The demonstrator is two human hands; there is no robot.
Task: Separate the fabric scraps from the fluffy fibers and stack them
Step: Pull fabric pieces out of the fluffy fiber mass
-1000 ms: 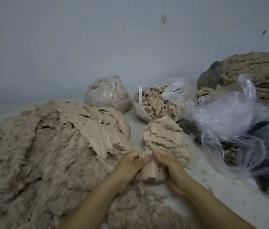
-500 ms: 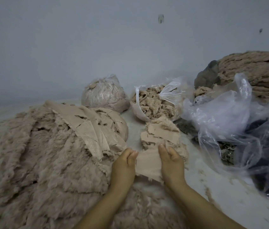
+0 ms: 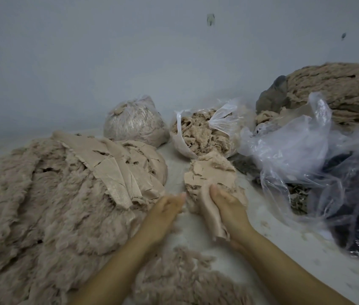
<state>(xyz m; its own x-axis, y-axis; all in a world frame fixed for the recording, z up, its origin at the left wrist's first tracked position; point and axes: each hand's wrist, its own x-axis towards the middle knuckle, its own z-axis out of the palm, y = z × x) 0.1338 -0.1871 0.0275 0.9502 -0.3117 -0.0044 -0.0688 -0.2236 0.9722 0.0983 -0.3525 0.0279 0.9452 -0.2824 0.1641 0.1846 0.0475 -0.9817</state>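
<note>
A loose patch of fluffy fibers lies nearest, on the pale worktop, just this side of the small stack of fabric scraps that serves as the landmark here. The right hand rests against the near edge of that stack with a beige fabric scrap draped along its inner side — the thumb seems to pinch it, though the grip is partly hidden. The left hand hovers just left of the stack, fingers straight and together, blurred, holding nothing that can be made out. Further left of the stack spreads a big heap of fluffy fibers, with broad strips of fabric laid over its top. Right of the stack sits a crumpled clear plastic bag over dark material. Just behind the stack stands an open bag of fibers, and behind-left a tied bag. Farthest off — behind-right of the stack — lies a large tan bundle against the grey wall.
</note>
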